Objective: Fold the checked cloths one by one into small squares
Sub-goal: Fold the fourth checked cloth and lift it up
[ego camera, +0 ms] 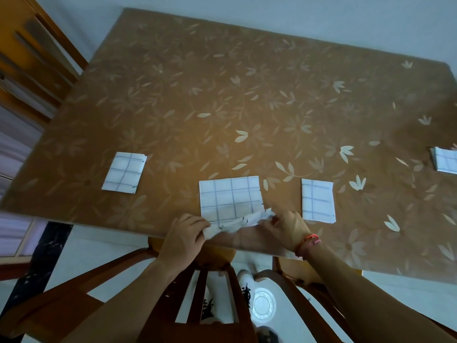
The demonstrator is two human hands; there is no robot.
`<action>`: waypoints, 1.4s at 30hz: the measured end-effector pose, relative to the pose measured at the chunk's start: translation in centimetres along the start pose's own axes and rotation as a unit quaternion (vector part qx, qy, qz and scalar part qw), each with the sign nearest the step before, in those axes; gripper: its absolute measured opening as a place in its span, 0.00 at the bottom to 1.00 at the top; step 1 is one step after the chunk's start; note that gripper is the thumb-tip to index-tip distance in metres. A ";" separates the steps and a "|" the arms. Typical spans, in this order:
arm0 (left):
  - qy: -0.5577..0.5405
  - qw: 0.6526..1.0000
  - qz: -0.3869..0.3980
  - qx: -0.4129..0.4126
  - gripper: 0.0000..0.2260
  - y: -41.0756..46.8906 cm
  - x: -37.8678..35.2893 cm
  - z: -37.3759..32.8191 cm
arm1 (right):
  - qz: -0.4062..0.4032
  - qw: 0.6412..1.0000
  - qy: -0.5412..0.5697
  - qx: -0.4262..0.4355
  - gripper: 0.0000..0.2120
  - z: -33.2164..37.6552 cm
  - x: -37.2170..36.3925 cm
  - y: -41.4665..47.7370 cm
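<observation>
A white cloth with grey-blue checks (231, 199) lies at the near edge of the table, partly folded. Its near edge is lifted and crumpled between my hands. My left hand (184, 235) pinches the near left corner. My right hand (288, 227), with a red band on the wrist, pinches the near right corner. A folded checked cloth (124, 172) lies flat to the left. Another folded one (317, 200) lies just right of my right hand. A third folded cloth (445, 163) shows at the right edge of the frame, cut off.
The table (222, 95) has a brown cover with pale leaf print. A wooden chair (215, 288) stands under me at the near edge, another chair back (32, 58) at the far left. White shoes and a round floor drain (263, 304) show below.
</observation>
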State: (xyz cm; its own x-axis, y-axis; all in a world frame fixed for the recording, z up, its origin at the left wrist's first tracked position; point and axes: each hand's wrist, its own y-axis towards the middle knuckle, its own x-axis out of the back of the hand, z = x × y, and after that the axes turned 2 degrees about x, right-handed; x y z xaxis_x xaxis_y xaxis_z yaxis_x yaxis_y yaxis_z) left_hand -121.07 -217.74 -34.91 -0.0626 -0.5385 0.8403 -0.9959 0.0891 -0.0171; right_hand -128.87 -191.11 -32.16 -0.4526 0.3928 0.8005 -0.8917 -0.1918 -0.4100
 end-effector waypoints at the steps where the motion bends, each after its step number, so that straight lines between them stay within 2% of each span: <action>1: -0.018 1.000 -0.005 0.016 0.05 0.3 0.0 0.0 | -0.007 1.000 -0.001 0.014 0.14 -0.6 -0.5 0.6; 2: -0.035 0.999 -0.010 0.030 0.02 0.6 -0.1 0.1 | -0.014 1.000 0.019 0.011 0.14 -0.2 -0.3 0.6; 5: -0.066 0.994 -0.022 0.089 0.05 1.4 -0.2 0.3 | -0.021 0.999 0.041 0.024 0.13 -0.4 -0.1 1.9; 9: -0.077 0.987 -0.020 0.141 0.07 2.2 -0.3 0.8 | -0.009 0.997 0.083 0.001 0.11 -0.9 -0.3 3.2; 14: -0.079 0.976 -0.010 0.202 0.08 3.5 -0.3 0.9 | -0.035 0.995 0.089 -0.013 0.15 0.4 0.2 4.7; 18: -0.075 0.972 -0.003 0.224 0.06 4.4 -0.2 1.0 | 0.000 0.992 0.127 -0.016 0.14 0.9 0.4 5.7; 22: -0.062 0.972 -0.002 0.228 0.06 5.1 0.1 1.0 | -0.005 0.993 0.111 -0.027 0.10 0.6 0.4 6.2; 26: -0.065 0.974 0.006 0.218 0.05 5.3 0.4 0.7 | 0.005 0.996 0.090 -0.028 0.13 0.9 0.0 6.7; 27: -0.044 0.980 -0.006 0.194 0.05 5.2 0.5 0.7 | 0.005 0.996 0.084 -0.026 0.14 0.9 0.0 6.8; 30: 0.085 0.996 -0.035 0.022 0.13 4.7 0.3 0.7 | 0.005 0.997 0.070 -0.026 0.13 0.9 -0.1 7.0; 32: 0.129 0.990 0.000 -0.050 0.18 4.8 0.1 1.0 | -0.001 0.997 0.066 -0.027 0.13 0.9 -0.3 7.1; 36: 0.191 0.977 0.088 -0.032 0.26 5.1 -0.6 1.9 | -0.002 0.998 0.061 -0.029 0.12 0.8 -0.6 7.4; 42: 0.219 0.968 0.119 -0.016 0.28 5.3 -0.6 2.8 | -0.046 0.996 0.058 -0.046 0.11 1.2 -0.5 7.0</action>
State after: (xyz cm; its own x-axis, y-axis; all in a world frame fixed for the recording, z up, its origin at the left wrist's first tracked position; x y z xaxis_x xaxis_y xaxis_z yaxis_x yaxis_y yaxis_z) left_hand -126.45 -219.28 -37.07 -0.2487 -0.0936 0.9640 -0.9538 0.1967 -0.2270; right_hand -134.91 -193.73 -34.90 -0.3604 0.5072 0.7829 -0.9224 -0.0684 -0.3802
